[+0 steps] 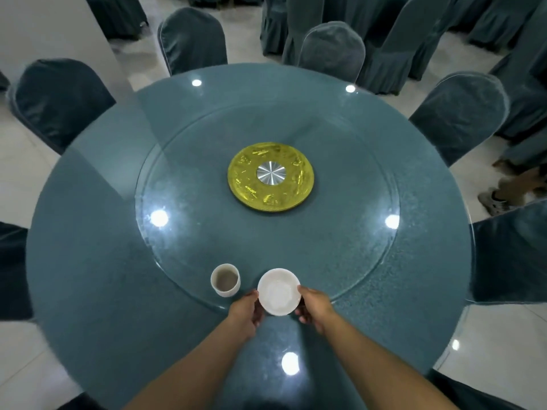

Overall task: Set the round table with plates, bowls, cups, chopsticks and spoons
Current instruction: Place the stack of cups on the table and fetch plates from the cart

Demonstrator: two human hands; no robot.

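Two hands on our white bowl [279,292]: left hand [246,315] and right hand [313,309] grasp opposite rims. Cup [225,280] stands just beyond left hand, on desk [103,261].

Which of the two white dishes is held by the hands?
The white bowl, gripped at its rim by the left hand and right hand. The taller cup stands untouched to its left.

Teal-covered chairs [194,39] ringing the table, pale glossy tile floor [20,179] showing, ceiling lights reflecting, white wall [44,28] standing far-left.
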